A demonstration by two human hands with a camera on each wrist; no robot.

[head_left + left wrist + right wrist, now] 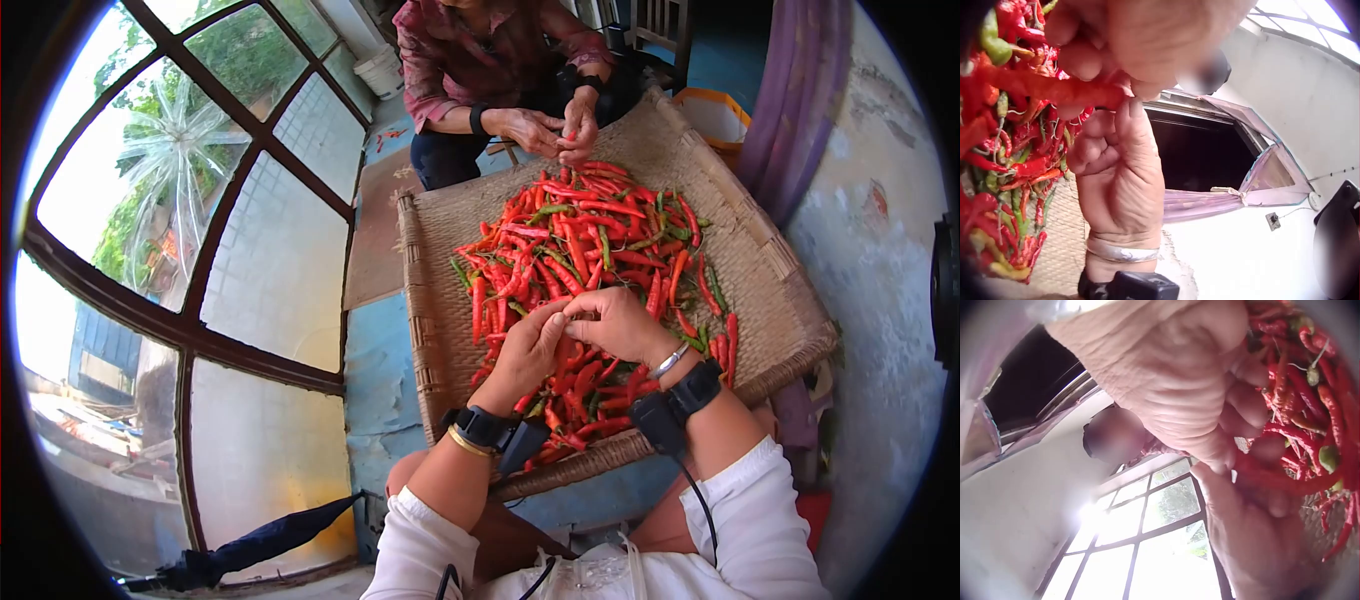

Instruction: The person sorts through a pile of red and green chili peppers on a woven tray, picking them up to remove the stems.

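Observation:
My left hand (527, 352) and right hand (622, 325) meet at the fingertips over a heap of red chili peppers (575, 235). Between them is one long red chili pepper (1075, 90), pinched near one end by the fingers and thumbs of both hands. In the right wrist view the same red chili pepper (1304, 484) runs out from under the fingers, partly hidden by them. Some green chili peppers (717, 285) lie mixed in with the red. The heap sits in a shallow woven tray (745, 240), near edge in front of my lap.
Across the tray another person (500, 60) works chilies with both hands. Framed windows (270, 260) stand on the left, a folded umbrella (250, 545) below them. A white bucket with an orange rim (715, 115) and a purple curtain (810, 90) are at the far right.

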